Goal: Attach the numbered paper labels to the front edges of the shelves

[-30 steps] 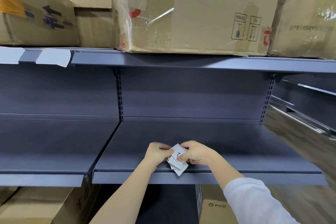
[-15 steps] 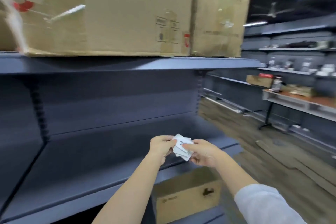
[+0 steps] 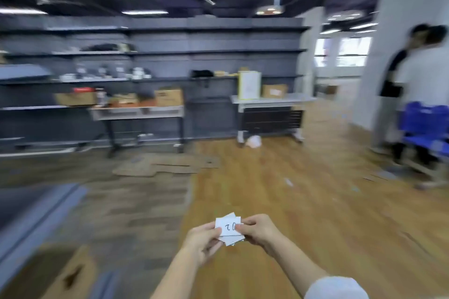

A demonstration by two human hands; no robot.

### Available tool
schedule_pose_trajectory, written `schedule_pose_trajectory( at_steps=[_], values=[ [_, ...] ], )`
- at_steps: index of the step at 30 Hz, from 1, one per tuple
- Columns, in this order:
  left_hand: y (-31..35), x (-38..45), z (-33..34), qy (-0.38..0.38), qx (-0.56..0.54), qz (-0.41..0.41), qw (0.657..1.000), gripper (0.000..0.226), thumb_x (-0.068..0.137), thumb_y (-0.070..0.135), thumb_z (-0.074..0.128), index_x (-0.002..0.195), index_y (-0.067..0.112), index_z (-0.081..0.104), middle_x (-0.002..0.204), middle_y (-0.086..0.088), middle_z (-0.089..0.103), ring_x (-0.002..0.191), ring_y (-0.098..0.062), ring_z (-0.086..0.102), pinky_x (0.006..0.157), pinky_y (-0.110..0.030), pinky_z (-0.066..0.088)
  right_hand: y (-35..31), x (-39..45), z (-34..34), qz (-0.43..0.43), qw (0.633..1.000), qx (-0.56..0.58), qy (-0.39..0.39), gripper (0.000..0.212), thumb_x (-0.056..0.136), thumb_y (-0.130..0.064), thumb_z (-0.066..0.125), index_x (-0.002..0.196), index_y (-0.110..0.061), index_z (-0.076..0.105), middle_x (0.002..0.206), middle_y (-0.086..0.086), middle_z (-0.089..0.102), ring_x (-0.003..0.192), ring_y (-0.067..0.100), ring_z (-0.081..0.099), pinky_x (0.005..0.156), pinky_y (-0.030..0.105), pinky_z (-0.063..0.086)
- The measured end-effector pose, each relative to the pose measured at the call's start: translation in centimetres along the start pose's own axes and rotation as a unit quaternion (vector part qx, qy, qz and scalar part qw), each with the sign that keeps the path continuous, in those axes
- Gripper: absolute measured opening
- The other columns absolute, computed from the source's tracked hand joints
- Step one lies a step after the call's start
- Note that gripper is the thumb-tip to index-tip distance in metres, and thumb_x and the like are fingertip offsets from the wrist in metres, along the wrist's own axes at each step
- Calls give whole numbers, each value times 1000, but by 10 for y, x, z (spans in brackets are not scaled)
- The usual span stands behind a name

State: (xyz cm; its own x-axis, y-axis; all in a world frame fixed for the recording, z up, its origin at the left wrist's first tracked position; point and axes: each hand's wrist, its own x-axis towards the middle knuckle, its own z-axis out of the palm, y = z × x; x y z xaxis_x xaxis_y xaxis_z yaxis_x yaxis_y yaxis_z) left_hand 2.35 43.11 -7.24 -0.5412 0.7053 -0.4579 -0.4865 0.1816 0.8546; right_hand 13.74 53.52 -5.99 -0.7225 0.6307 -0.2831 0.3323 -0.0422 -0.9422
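Right now, by item:
Left hand (image 3: 202,241): bare forearm, fingers curled, thumb and fingertips pinching the left edge of the small stack of white paper labels (image 3: 228,228).
Right hand (image 3: 257,228): pale sleeve at the forearm, thumb and fingers pinching the right edge of the same stack.
Labels: held between both hands, fanned slightly, corners of lower slips poking out above and below; top slip bearing handwritten dark marks, too smeared to read with certainty.
Below the hands: brown wooden plank floor (image 3: 291,189), nothing touching the stack but the fingers.
Ahead of the hands, well apart: long dark grey metal wall shelving (image 3: 170,51) carrying blurred boxes and small goods.
In front of that shelving: two grey tables on dark legs, the left table (image 3: 137,111) loaded with brown cardboard boxes, the right table (image 3: 272,99) with a white upright container and one box.
Between hands and tables: flattened brown cardboard sheet (image 3: 167,165) lying on the floor.
Left of the hands: blurred edge of a grey shelf (image 3: 36,216), with a brown cardboard box (image 3: 73,277) lower down.
Far right of the hands: two blurred standing people (image 3: 418,80) beside blue plastic seats (image 3: 427,124).
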Motion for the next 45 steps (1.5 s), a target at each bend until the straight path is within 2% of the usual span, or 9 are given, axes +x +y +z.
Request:
schedule_pose_trajectory(
  at_steps=[13, 19, 22, 27, 30, 32, 40, 43, 45],
  values=[
    [-168, -107, 400, -323, 169, -94, 926, 31, 83, -14, 50, 112, -7, 59, 40, -3, 65, 37, -11, 62, 35, -16, 49, 141, -295, -310, 99, 880, 166, 434, 23, 82, -4, 64, 62, -8, 55, 23, -7, 48, 21, 0, 42, 26, 11, 21],
    [-248, -203, 514, -435, 208, -129, 867, 33, 84, -15, 47, 117, -11, 53, 35, -1, 61, 30, -8, 58, 33, -16, 48, 199, -428, -376, 149, 776, 224, 571, 19, 79, -13, 70, 61, -9, 63, 64, 12, 58, 39, 9, 35, 34, 15, 25],
    [-269, -243, 545, -482, 217, -150, 836, 35, 85, -16, 45, 119, -11, 52, 33, -1, 60, 28, -8, 57, 45, -18, 53, 212, -477, -385, 134, 730, 233, 628, 23, 79, -8, 70, 58, -9, 60, 55, 9, 56, 26, 3, 38, 28, 12, 26],
    [-299, -289, 577, -544, 256, -178, 779, 33, 86, -15, 45, 117, -11, 53, 36, -4, 62, 31, -11, 60, 36, -17, 50, 221, -540, -377, 127, 660, 271, 689, 23, 81, 1, 64, 59, -4, 58, 53, 7, 59, 29, 3, 51, 27, 10, 29],
    [-320, -312, 592, -562, 275, -181, 759, 32, 84, -14, 49, 114, -10, 57, 43, -7, 65, 35, -14, 62, 50, -20, 54, 229, -570, -379, 159, 625, 285, 709, 19, 82, -8, 65, 63, -8, 60, 62, 7, 60, 46, 9, 50, 40, 14, 30],
    [-332, -325, 602, -574, 289, -180, 745, 31, 82, -14, 52, 112, -9, 58, 57, -12, 68, 41, -17, 64, 43, -19, 54, 236, -588, -380, 175, 605, 294, 719, 18, 82, -12, 65, 65, -10, 61, 65, 6, 60, 52, 10, 49, 49, 17, 28],
    [-383, -407, 661, -617, 291, -198, 704, 31, 83, -13, 51, 112, -8, 59, 53, -6, 68, 40, -11, 64, 46, -19, 55, 258, -683, -411, 174, 565, 283, 755, 18, 83, -10, 63, 65, -10, 60, 64, 2, 60, 53, 7, 50, 51, 16, 26],
    [-406, -445, 692, -620, 270, -201, 709, 32, 84, -13, 50, 115, -8, 57, 75, -11, 66, 56, -20, 63, 72, -28, 55, 275, -728, -441, 168, 567, 275, 758, 8, 83, -11, 63, 76, -7, 65, 67, 3, 61, 55, 8, 54, 49, 16, 29],
    [-426, -469, 715, -613, 263, -203, 717, 32, 84, -13, 50, 115, -8, 56, 69, -11, 65, 64, -19, 58, 80, -32, 51, 288, -759, -463, 161, 574, 273, 755, 6, 84, -11, 63, 86, -6, 65, 67, 2, 60, 56, 8, 55, 47, 13, 31]
  ],
)
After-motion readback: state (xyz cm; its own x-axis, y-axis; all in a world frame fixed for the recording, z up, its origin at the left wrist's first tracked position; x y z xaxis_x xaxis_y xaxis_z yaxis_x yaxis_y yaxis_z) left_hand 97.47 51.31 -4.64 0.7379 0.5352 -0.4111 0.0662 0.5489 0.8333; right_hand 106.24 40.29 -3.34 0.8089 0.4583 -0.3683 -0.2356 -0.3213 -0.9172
